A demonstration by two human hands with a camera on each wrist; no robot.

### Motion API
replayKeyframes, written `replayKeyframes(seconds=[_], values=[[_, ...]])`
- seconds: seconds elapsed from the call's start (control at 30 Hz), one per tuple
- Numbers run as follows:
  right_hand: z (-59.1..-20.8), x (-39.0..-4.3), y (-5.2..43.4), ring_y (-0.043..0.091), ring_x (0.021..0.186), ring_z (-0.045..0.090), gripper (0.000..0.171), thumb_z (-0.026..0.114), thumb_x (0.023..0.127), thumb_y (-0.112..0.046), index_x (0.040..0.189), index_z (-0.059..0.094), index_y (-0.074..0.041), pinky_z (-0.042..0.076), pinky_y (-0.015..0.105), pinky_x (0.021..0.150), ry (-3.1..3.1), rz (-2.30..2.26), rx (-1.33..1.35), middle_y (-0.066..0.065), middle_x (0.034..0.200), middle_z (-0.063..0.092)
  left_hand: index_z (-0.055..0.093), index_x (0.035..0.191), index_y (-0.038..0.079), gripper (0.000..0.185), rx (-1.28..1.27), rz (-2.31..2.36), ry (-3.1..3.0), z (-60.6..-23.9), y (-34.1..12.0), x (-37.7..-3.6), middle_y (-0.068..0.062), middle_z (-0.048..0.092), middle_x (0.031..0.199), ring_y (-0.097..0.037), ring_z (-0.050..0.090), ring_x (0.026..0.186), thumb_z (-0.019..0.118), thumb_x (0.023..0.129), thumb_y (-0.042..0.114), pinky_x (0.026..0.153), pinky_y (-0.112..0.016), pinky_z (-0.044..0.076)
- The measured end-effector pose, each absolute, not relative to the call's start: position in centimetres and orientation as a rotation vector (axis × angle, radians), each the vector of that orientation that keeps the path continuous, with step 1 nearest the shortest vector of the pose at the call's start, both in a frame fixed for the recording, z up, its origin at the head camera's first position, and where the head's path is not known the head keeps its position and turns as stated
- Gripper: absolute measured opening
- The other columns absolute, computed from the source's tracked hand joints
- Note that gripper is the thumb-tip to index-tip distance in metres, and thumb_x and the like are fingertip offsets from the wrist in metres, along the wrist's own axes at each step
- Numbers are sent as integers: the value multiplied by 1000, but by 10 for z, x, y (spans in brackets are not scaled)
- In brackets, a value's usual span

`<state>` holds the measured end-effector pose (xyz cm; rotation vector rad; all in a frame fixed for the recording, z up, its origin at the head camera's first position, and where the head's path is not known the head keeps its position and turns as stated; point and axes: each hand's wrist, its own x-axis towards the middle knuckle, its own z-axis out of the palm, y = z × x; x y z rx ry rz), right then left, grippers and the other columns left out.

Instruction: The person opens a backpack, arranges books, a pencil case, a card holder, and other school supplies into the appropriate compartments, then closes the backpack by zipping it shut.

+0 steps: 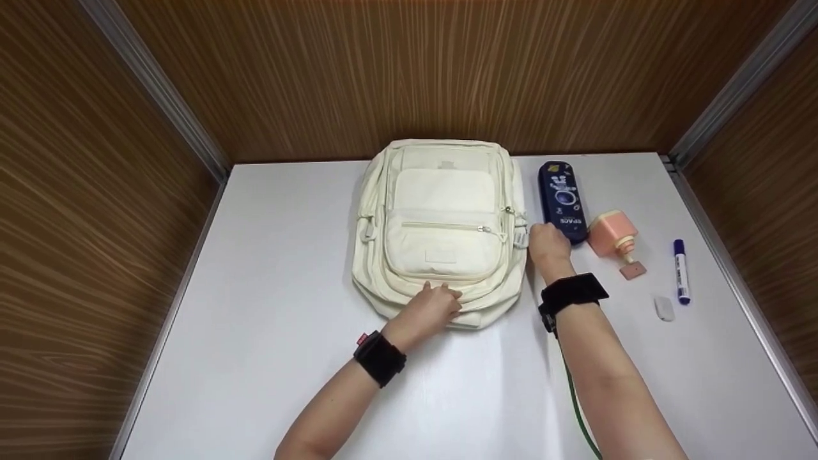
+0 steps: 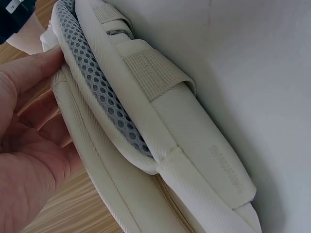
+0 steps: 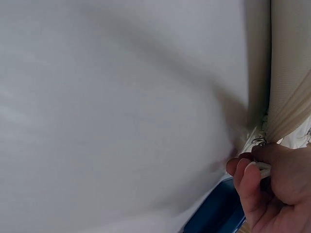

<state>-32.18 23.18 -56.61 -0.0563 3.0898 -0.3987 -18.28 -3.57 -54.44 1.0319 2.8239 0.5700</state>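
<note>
Our left hand [image 1: 431, 306] rests on the near, lower edge of the cream backpack [image 1: 441, 230], fingers curled over the fabric; the left wrist view shows the fingers [image 2: 34, 68] pressed against the bag's edge beside its grey mesh padding [image 2: 97, 87]. Our right hand [image 1: 546, 246] is at the backpack's right side, fingers pinched together on a white zipper pull [image 3: 260, 167]. The two hands are well apart, one at the near edge and one at the right flank.

The backpack lies flat on the white counter [image 1: 268, 268], front pockets upward, top toward the far wall. Just right of our right hand lies a dark blue pencil case [image 1: 562, 201], its near end touching or nearly touching the hand. Beside the case, further right, lies a peach-coloured bottle [image 1: 613, 236] on its side, with a small brown square tag [image 1: 632, 271] near its nozzle. Further right lie a blue marker [image 1: 681, 271] and a white eraser [image 1: 664, 308], close to each other. Wood-grain walls [image 1: 96, 223] enclose the counter on three sides.
</note>
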Motion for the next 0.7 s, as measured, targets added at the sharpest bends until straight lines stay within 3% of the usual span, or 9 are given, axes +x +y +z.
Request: replayKeyframes(seconds=[0.13,0.27,0.47,0.53,0.63,0.7], values=[[-565,-324,232,52,85,63,24,43,93,7,97,66,11,52,61,68,3090,-373,-65,37,99,63,59,58,10,35,1067,555,2838,-545,-36,-182,3,71,99,-24,66,107,61,92,1,94,-65,41],[-562,-326,231,51,87,64,23,44,92,8,97,66,10,51,60,69,3098,-355,-75,36,100,63,55,57,9,36,1081,558,2854,-548,-38,-180,0,71,111,-33,60,116,62,92,0,94,-66,40],[-555,-327,229,51,89,63,22,48,89,7,100,67,9,51,60,73,3109,-437,-45,35,102,64,74,79,11,18,1046,566,2845,-549,-37,-179,-2,70,115,-35,58,118,65,95,12,98,-65,37],[-551,-327,229,50,92,63,25,51,87,7,105,68,7,50,59,76,3141,-540,13,34,105,64,76,86,12,20,1040,576,2825,-547,-38,-179,-5,68,119,-36,57,119,62,98,20,100,-64,36],[-545,-327,227,49,97,62,28,54,87,5,110,69,3,49,57,80,3217,-747,69,30,108,65,76,92,14,27,1056,618,2817,-546,-41,-182,-3,71,106,-26,66,107,57,100,32,100,-54,42],[-544,-327,225,47,101,61,27,56,89,4,112,69,4,48,56,84,3262,-864,23,27,111,65,76,92,15,27,1088,680,2857,-547,-44,-185,1,72,95,-18,68,93,57,100,33,94,-41,49]])
